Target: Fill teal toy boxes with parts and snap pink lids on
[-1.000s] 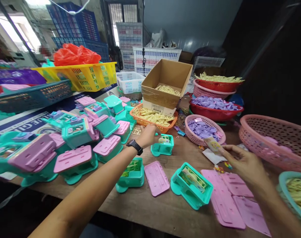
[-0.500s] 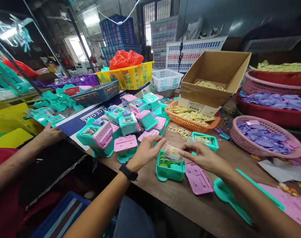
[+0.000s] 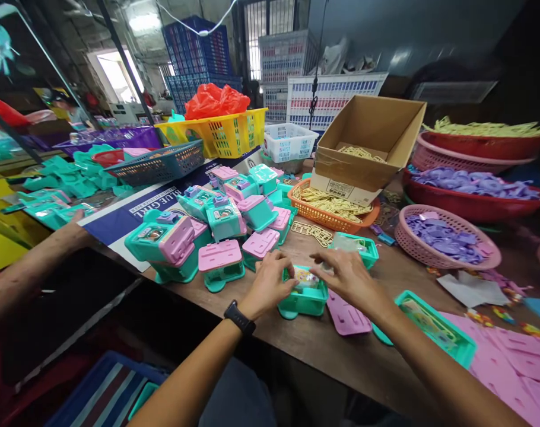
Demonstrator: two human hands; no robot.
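A small clear packet with a yellow print (image 3: 304,276) lies in the top of an open teal toy box (image 3: 303,303) at the table's front edge. At the box's left side is my left hand (image 3: 272,283), its fingers bent and a gap between thumb and forefinger. My right hand (image 3: 352,279) hovers over the right side, thumb tip close to the packet and fingers apart. Whether either fingertip touches the packet I cannot tell. A pink lid (image 3: 348,314) lies beside the box. Behind my right hand is another teal box (image 3: 367,252) with a clear packet in it.
Teal and pink toy boxes (image 3: 228,216) are piled at left. An orange basket (image 3: 345,222) of cream pieces stands behind, under a cardboard box (image 3: 368,142). At right are a pink basket (image 3: 443,255) of purple parts and pink panels (image 3: 510,356). Another person's arm (image 3: 34,264) reaches in from the left.
The packet has gone down from my right fingers into the teal box. My right fingers have spread, and my left hand has moved lower at the box. The view has shifted right.
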